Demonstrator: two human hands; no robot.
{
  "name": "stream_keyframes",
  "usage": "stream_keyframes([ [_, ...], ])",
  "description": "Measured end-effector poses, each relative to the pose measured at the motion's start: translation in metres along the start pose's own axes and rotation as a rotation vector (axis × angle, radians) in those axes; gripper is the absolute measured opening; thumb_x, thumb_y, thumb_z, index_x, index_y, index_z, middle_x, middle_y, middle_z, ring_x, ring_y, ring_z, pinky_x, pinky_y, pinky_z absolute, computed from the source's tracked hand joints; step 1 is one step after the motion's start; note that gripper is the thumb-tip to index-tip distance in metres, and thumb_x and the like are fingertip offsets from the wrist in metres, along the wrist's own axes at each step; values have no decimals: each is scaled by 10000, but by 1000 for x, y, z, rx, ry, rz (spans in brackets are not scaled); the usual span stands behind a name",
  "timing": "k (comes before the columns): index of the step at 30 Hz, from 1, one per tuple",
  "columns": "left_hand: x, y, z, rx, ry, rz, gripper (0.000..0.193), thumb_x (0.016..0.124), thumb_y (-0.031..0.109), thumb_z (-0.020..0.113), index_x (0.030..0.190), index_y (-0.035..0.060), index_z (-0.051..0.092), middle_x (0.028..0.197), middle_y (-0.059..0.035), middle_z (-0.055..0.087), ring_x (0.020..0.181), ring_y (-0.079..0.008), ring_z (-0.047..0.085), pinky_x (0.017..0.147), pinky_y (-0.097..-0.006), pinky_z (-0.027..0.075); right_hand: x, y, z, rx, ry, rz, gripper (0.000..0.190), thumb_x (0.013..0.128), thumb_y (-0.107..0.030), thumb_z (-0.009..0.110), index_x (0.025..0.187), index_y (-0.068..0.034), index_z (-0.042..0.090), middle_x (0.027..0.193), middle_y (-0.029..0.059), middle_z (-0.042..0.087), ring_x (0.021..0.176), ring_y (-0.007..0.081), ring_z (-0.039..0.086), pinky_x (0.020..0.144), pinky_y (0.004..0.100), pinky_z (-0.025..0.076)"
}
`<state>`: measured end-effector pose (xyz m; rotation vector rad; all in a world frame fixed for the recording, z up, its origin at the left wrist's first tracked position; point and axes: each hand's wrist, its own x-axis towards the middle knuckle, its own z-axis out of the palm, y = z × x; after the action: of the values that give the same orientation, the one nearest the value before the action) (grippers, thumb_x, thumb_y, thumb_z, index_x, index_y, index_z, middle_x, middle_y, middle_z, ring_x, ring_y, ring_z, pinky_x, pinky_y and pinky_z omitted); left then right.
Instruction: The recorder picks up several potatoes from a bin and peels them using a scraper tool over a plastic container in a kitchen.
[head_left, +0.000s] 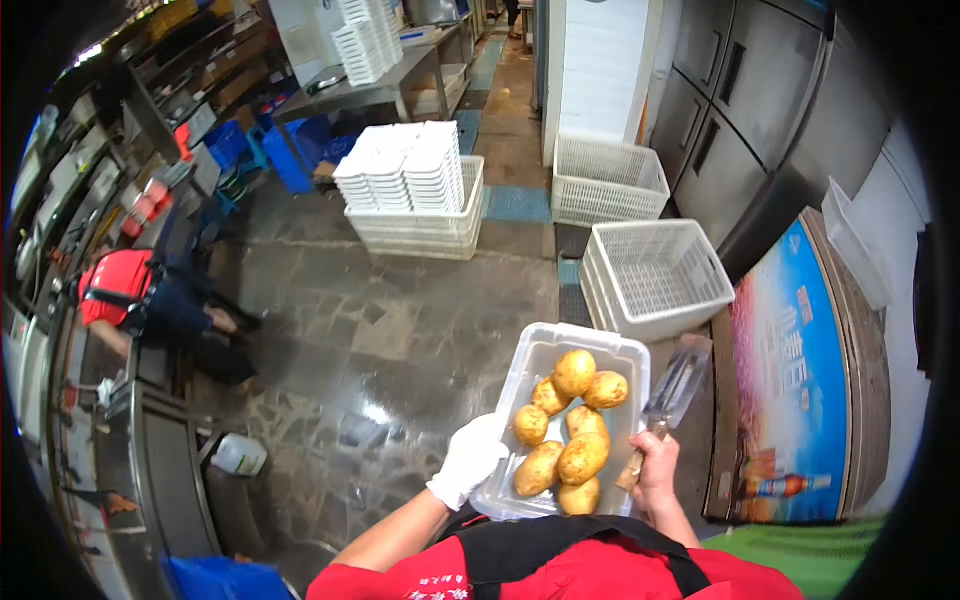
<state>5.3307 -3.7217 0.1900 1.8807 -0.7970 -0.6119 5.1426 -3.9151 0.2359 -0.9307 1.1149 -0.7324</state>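
Observation:
A translucent plastic tub (585, 332) with several unpeeled potatoes (583, 457) in it is held close against my apron (517, 546). My left hand (471, 457), in a white glove, grips the tub's left side. At the tub's right side, my bare right hand (657, 461) is closed around the wooden handle of a broad-bladed kitchen knife (679, 382). The blade points forward and right, outside the tub. Whether my right fingers also bear the tub's weight is hidden.
White plastic crates (656, 274) stand ahead to the right, by steel refrigerators (739, 97). Stacked white trays (401, 169) sit on another crate. A chest freezer (795, 375) borders my right. At left, a person in red (124, 281) bends over a counter. The stone floor (360, 375) looks wet.

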Motion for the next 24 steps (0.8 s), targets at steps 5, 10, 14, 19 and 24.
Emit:
stream_keyframes([
  [5,134,8,-26,-197,110,44,441,708,-5,671,1143,-9,597,1087,-122,636,1010,-221,608,892,-318,483,122,-41,80,-13,-105,18,89,675,-4,617,684,-59,549,651,-10,529,583,98,482,560,256,393],
  [10,244,38,-54,-370,147,-97,494,690,-60,638,1177,-6,575,1094,-85,624,1017,-175,579,892,-289,467,224,-84,167,-11,-167,19,106,668,11,627,680,-56,547,633,-18,521,567,94,474,543,257,390],
  [14,352,36,-75,-477,203,-368,458,703,-109,519,1144,-5,586,910,-43,648,816,-95,598,750,-245,481,316,-101,247,-32,-268,45,90,678,22,624,688,-39,559,649,4,553,566,105,509,539,259,412],
  [19,523,11,-108,-483,189,-295,487,683,-91,520,1160,-14,579,929,-59,650,869,-130,616,776,-256,488,440,-135,357,-47,-233,56,82,665,12,627,702,-38,574,640,15,559,540,114,504,512,262,407],
  [24,667,22,-130,-250,99,-282,455,676,-18,539,1127,-11,601,916,-82,662,864,-153,630,793,-274,492,546,-167,407,-32,-158,-2,78,649,-6,623,692,-42,569,613,11,534,525,116,470,501,262,372],
])
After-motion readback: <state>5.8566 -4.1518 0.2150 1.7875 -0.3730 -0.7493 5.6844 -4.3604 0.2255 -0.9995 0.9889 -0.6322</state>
